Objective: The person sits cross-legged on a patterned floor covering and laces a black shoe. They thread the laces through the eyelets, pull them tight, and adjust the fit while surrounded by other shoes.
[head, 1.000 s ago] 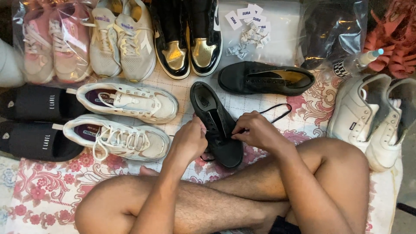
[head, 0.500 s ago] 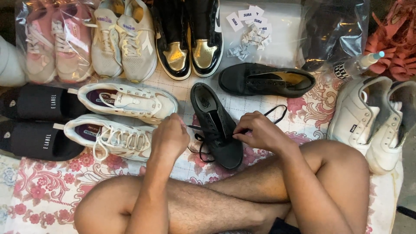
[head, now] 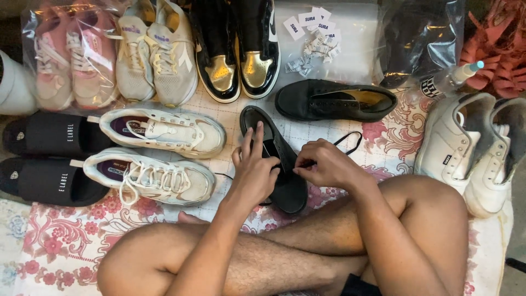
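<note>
Black lace-up shoe [head: 285, 181] lies toe-away beneath both hands; left hand [head: 255, 170] rests open on it, right hand [head: 323, 164] apparently pinches its lace [head: 350, 140].

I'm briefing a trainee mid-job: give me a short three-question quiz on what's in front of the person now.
1. True or false: both hands are on the black lace-up shoe that lies in front of the crossed legs.
2. The black shoelace loops out on which side of that shoe? A) towards the white sneakers B) towards the person's right hand C) under the gold-toed shoes
3. What lies just beyond the shoe being handled, turned sideways?

Key
1. True: the left hand rests on it and the right hand pinches the lace at it.
2. B
3. The second black shoe, its yellowish insole showing.
</note>
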